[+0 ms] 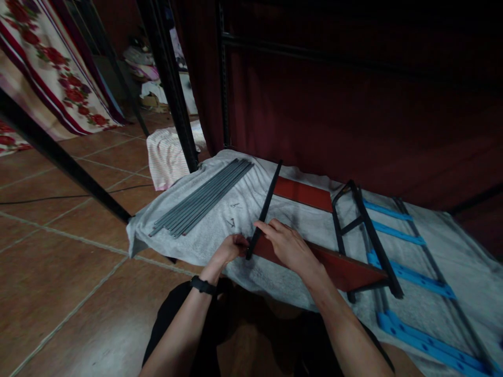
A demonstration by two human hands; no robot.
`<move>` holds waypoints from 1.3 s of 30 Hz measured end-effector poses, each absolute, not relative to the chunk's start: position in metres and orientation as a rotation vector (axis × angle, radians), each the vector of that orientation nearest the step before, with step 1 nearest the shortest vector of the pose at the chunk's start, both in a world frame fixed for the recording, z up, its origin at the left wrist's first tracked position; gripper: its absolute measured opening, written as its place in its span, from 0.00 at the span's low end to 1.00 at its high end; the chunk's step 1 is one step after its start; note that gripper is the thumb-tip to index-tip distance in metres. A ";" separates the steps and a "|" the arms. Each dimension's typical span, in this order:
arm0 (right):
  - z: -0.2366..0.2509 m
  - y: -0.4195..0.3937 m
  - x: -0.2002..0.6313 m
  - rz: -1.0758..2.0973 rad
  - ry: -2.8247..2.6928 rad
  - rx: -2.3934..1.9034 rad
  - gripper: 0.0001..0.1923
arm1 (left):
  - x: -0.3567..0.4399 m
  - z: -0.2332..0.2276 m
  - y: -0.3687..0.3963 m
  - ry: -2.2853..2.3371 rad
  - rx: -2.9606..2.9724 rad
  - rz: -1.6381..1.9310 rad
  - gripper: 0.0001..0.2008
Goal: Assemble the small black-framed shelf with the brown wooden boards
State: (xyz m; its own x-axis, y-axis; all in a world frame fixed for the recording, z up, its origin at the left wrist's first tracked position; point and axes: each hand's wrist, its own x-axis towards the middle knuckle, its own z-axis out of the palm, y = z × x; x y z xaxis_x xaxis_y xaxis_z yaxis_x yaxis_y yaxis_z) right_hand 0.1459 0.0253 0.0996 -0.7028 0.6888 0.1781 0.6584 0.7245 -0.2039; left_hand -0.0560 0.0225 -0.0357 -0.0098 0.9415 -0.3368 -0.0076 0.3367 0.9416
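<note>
My left hand [231, 249] is at the near end of a black metal bar [271, 192], its fingers pinched together. Whatever lies between those fingertips is hidden. My right hand [286, 245] grips the same bar a little farther up, with a finger laid across its top. Two red-brown boards, a far one [304, 193] and a near one [349, 271], run from the bar to a black metal end frame [365, 220]. My right hand covers part of the near board. Several small screws [231, 223] lie on the grey cloth left of the bar.
A bundle of grey metal rods [204, 199] lies on the grey cloth [214, 238] at left. Blue bars [416, 280] joined by dark rails lie at right. Black posts [173, 89] stand around the cloth-covered surface; a dark red curtain [353, 115] hangs behind.
</note>
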 end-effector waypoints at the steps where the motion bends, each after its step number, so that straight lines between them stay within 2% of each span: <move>1: 0.100 0.026 0.146 0.181 -2.689 -1.065 0.34 | -0.057 -0.036 0.022 1.361 0.943 0.952 0.06; 6: 0.100 0.026 0.145 0.172 -2.698 -1.069 0.33 | -0.059 -0.039 0.021 1.530 1.037 0.788 0.12; 13: 0.102 0.025 0.145 0.166 -2.714 -1.079 0.32 | -0.055 -0.040 0.026 1.437 0.993 0.878 0.02; 21: 0.103 0.025 0.145 0.171 -2.706 -1.098 0.32 | -0.056 -0.033 0.023 1.506 1.014 0.725 0.08; 29: 0.106 0.023 0.144 0.170 -2.724 -1.089 0.31 | -0.051 -0.031 0.026 1.459 0.992 0.866 0.02; 36: 0.104 0.024 0.145 0.182 -2.705 -1.083 0.30 | -0.054 -0.029 0.023 1.354 0.902 0.930 0.11; 39: 0.103 0.024 0.145 0.164 -2.709 -1.084 0.31 | -0.055 -0.029 0.023 1.453 0.918 0.826 0.05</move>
